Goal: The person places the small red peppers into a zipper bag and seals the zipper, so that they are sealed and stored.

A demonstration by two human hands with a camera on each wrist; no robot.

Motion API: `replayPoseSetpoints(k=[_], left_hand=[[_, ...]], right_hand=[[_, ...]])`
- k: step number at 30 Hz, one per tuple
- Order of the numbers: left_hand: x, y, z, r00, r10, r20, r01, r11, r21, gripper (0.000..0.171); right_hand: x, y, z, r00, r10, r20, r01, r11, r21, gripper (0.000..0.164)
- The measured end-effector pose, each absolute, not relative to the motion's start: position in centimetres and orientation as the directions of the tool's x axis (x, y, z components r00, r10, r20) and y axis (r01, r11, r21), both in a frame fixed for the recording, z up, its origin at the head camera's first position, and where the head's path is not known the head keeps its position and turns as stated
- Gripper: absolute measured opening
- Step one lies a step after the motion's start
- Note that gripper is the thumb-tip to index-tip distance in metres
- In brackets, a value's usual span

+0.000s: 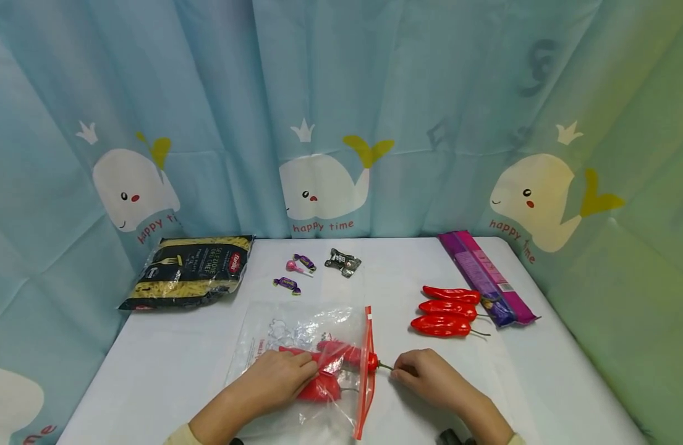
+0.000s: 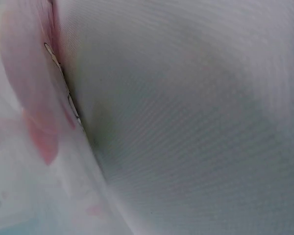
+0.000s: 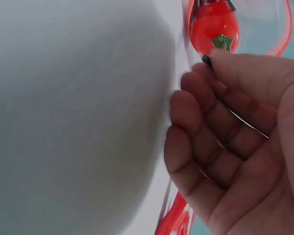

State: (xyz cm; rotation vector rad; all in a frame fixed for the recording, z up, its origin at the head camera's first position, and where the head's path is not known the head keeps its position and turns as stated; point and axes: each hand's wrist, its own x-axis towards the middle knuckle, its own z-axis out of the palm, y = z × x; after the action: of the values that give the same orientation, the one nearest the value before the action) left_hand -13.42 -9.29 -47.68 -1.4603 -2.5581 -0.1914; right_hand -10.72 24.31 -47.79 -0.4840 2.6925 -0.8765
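Our right hand pinches the stem of a pepper lying sideways to its left, through the mouth of a clear bag. Our left hand rests on the bag; we cannot tell its grip. Three peppers lie beyond.

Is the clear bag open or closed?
The bag is open: a red pepper protrudes past its orange edge, stem pinched by the right hand.

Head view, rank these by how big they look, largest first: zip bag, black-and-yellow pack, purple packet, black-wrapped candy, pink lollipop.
1. Zip bag
2. Black-and-yellow pack
3. Purple packet
4. Black-wrapped candy
5. Pink lollipop

The bag lies nearest the camera, which enlarges it somewhat.
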Motion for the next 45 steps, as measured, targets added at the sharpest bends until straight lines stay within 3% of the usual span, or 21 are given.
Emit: replayPoseSetpoints(k=[9,18,24,27,32,39,45], left_hand=[[-13.6,-9.3,-47.7,-0.482,0.846,0.228,0.872,0.488,0.032,0.009],[-13.6,-9.3,-47.7,-0.496,0.843,0.208,0.867,0.494,0.067,0.009],[-13.6,-9.4,-47.6,-0.501,0.842,0.202,0.864,0.499,0.063,0.01],[-13.6,-9.4,-47.6,-0.508,0.838,0.199,0.86,0.506,0.066,0.011],[-13.6,-9.4,-47.7,-0.505,0.841,0.196,0.862,0.504,0.058,0.009],[-13.6,-9.5,-47.7,-0.511,0.842,0.17,0.859,0.507,0.073,0.007],[-13.7,-9.5,-47.5,-0.517,0.839,0.169,0.856,0.514,0.064,0.006]], right_hand=[[-13.6,20.6,-48.3,-0.898,-0.439,0.035,-0.38,0.732,-0.566,0.005],[-14.2,19.1,-48.6,-0.912,-0.407,0.055,-0.365,0.744,-0.559,0.005],[-13.7,21.6,-47.3,-0.929,-0.36,0.083,-0.337,0.735,-0.589,0.004],[-13.4,23.6,-46.6,-0.936,-0.319,0.151,-0.35,0.777,-0.523,0.004],[-12.9,27.5,-46.1,-0.943,-0.237,0.233,-0.315,0.86,-0.402,0.018],[-12.2,31.9,-46.5,-0.962,-0.168,0.215,-0.227,0.93,-0.29,0.031],[-12.1,33.3,-47.0,-0.963,-0.185,0.196,-0.229,0.945,-0.232,0.042]])
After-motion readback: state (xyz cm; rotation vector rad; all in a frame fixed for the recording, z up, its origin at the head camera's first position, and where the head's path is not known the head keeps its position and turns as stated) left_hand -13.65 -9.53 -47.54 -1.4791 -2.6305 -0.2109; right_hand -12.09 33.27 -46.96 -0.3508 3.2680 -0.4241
